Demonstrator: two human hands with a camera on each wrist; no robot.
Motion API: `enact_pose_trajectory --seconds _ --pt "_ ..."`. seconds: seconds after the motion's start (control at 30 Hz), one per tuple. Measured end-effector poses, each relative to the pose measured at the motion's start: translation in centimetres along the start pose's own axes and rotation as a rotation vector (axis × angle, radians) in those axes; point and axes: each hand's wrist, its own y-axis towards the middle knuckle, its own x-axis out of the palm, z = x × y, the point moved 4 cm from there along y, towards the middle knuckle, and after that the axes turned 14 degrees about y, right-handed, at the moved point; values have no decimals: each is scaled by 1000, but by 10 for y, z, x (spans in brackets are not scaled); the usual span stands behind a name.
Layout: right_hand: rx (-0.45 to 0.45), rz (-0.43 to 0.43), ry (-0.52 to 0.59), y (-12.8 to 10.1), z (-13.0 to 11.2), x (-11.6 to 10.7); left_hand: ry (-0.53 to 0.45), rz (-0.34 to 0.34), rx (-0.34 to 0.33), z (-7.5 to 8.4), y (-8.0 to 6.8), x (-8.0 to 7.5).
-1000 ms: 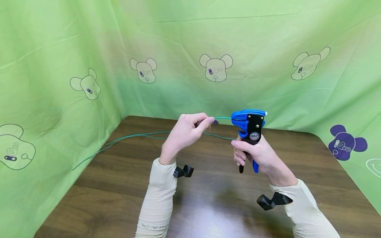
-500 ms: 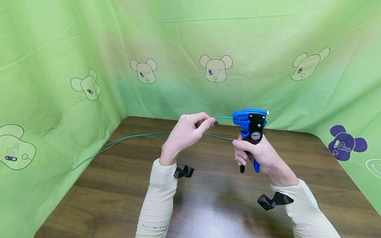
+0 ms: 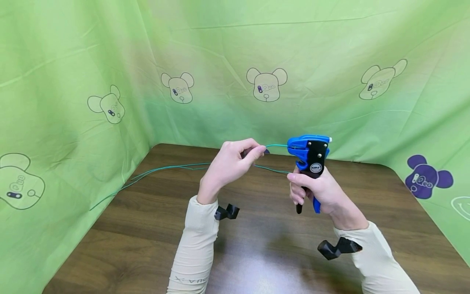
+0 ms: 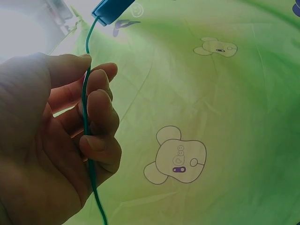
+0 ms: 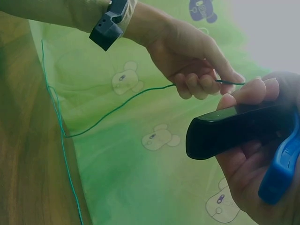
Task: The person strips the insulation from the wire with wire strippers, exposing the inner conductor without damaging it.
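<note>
Right now, your left hand [image 3: 233, 163] pinches a thin, flexible, green plastic-coated wire [image 3: 276, 145] between thumb and forefinger, with the other fingers curled in beneath it. In the left wrist view, the wire runs from that pinch down across the insides of your fingers. Just ahead of the pinch, a short, slightly bowed stretch reaches the nose of a blue-and-black, pistol-shaped hand tool [image 3: 316, 153]; you cannot tell how firmly the tool holds it.

Your right hand [image 3: 317, 185] grips that tool upright, fingers curled around its black handle [image 5: 225, 133], with the curved blue handle [image 5: 281, 171] beside your palm. The tool's head stands above this grip, nose facing your left hand, and a small white knob [image 3: 329, 139] sticks out at its far end.

Beyond your left grip, the wire trails leftward in loose strands toward the edge of the dark brown wood-grain table [image 3: 257, 245] beneath both hands. Another length shows between your hands, lower than the pinch, and disappears behind your right hand. Past both grips hangs a green cloth backdrop [image 3: 220, 49] printed with bear heads.
</note>
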Motion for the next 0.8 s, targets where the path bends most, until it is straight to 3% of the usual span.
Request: enact_pose_trajectory --seconds 0.8 --pt "5 20 -10 0 1 0 -19 -13 6 0 0 2"
